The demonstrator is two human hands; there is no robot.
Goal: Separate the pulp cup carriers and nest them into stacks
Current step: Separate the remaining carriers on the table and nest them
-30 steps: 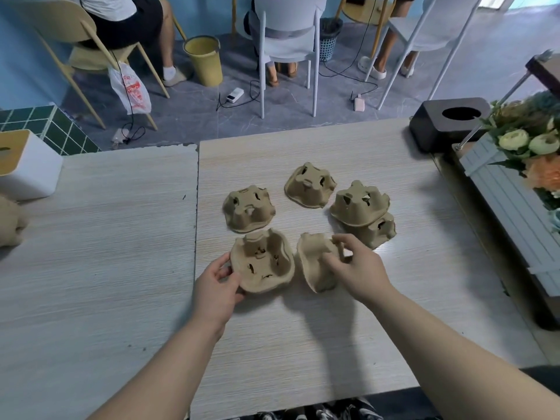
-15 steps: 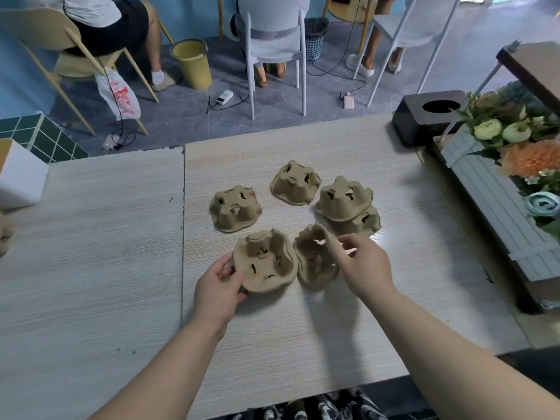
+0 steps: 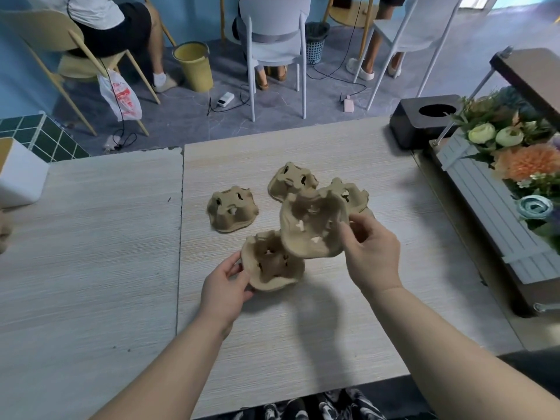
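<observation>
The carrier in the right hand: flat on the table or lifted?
Lifted and tilted: the right hand grips the carrier above the table.

Bright, even indoor light, wide-angle view.
Soft shadows on the table [image 3: 303, 344] fall toward its near edge, under the hands and raised carrier [image 3: 312, 225]. Slight motion blur there; lines bow at frame edges. No glare.
</observation>
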